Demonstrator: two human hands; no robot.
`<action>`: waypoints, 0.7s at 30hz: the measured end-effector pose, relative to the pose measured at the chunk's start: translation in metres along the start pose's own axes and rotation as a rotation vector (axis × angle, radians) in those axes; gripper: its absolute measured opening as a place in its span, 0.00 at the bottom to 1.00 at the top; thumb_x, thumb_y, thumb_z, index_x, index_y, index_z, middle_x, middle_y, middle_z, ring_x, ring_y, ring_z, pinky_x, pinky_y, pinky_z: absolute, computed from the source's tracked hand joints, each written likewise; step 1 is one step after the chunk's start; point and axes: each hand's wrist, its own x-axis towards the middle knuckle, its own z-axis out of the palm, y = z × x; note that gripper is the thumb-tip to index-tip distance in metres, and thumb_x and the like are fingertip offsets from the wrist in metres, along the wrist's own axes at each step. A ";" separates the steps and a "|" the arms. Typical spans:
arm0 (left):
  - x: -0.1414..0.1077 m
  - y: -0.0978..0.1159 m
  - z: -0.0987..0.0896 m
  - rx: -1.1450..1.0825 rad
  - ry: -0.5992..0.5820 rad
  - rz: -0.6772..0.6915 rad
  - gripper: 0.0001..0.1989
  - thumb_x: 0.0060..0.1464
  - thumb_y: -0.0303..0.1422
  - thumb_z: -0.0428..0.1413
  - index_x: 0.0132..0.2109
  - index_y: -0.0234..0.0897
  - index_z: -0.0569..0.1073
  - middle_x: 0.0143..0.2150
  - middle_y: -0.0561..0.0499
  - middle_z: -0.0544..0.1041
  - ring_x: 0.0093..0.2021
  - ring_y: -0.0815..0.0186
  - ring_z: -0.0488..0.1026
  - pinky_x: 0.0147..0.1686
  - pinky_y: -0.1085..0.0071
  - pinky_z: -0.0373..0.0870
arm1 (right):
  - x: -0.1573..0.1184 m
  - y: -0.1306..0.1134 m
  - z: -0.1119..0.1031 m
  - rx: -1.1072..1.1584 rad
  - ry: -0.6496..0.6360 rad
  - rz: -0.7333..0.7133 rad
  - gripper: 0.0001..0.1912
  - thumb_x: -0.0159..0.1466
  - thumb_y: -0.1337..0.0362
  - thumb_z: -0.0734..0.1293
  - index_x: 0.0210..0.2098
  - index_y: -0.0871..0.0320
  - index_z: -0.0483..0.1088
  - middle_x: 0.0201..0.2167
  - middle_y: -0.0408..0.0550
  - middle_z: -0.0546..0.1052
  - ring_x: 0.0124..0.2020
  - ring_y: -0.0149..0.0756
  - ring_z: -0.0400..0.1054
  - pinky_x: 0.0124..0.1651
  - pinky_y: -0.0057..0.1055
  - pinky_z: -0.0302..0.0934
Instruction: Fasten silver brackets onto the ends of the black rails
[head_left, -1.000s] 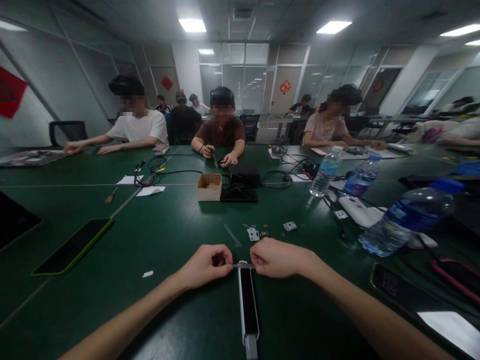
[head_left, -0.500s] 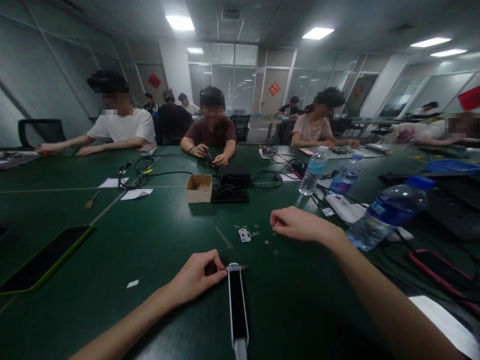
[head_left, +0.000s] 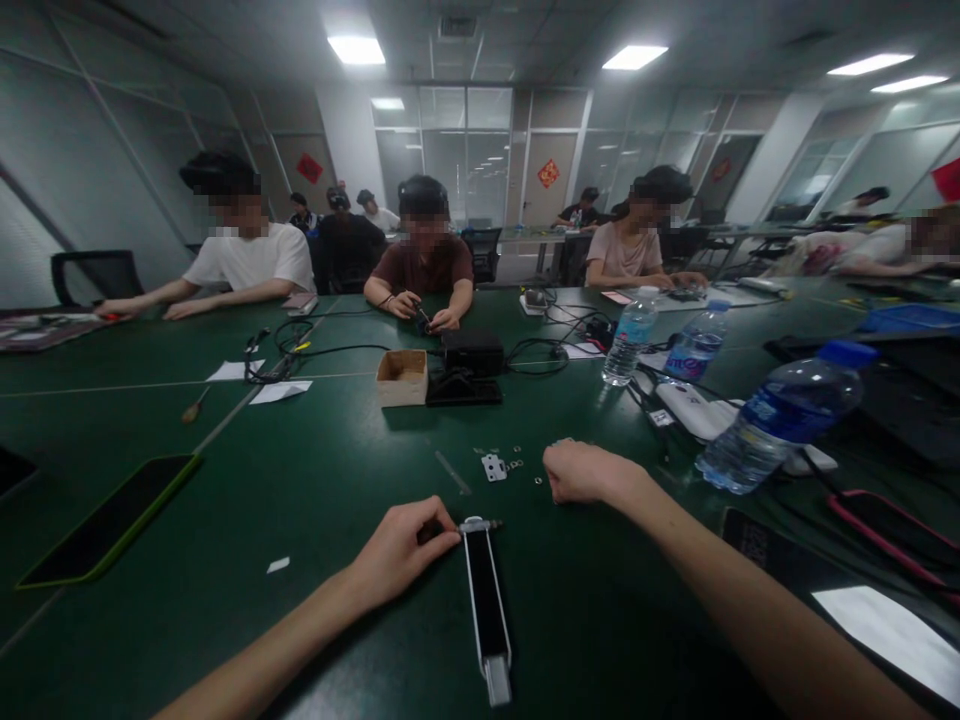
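In front of me lies a long, narrow black bar with silver-white edges (head_left: 487,600), with a threaded metal rod (head_left: 491,525) crossing its far end. The thumb and index finger of my left hand (head_left: 401,545) pinch the rod's left end. My right hand (head_left: 589,472) is at the table to the right, fingers curled down with their tips hidden. Close to its left are small metal rings or nuts (head_left: 538,481) and a flat silver plate with holes (head_left: 494,467).
Beyond stand an open cardboard box (head_left: 402,380) and a black device (head_left: 471,352). Water bottles (head_left: 780,415) and cables fill the right side. A green-edged phone-like slab (head_left: 112,520) lies left, and a paper scrap (head_left: 278,565) nearer me. Co-workers (head_left: 424,250) sit across the table.
My right hand has come down and nearer me, now covering small rings that lay bare before. My left hand keeps its pinch. The whole view has shifted slightly.
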 end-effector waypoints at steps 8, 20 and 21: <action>-0.002 -0.011 0.005 0.053 0.046 0.039 0.03 0.58 0.32 0.57 0.38 0.37 0.72 0.31 0.56 0.72 0.29 0.69 0.66 0.29 0.76 0.60 | -0.002 -0.003 0.001 -0.002 0.012 -0.006 0.07 0.57 0.71 0.66 0.36 0.63 0.74 0.40 0.55 0.75 0.38 0.39 0.72 0.33 0.27 0.64; -0.001 -0.007 0.003 0.064 0.036 0.036 0.03 0.58 0.31 0.56 0.38 0.37 0.72 0.31 0.56 0.71 0.28 0.69 0.65 0.29 0.75 0.60 | -0.001 -0.007 0.002 -0.010 -0.048 -0.011 0.08 0.54 0.67 0.69 0.34 0.63 0.74 0.34 0.53 0.76 0.36 0.40 0.72 0.30 0.28 0.62; -0.001 -0.006 0.003 0.064 0.035 0.032 0.02 0.57 0.31 0.57 0.38 0.37 0.72 0.31 0.56 0.70 0.28 0.69 0.65 0.29 0.75 0.60 | 0.000 -0.004 0.003 -0.005 -0.055 -0.021 0.08 0.54 0.66 0.69 0.33 0.63 0.74 0.32 0.51 0.75 0.34 0.39 0.71 0.29 0.28 0.61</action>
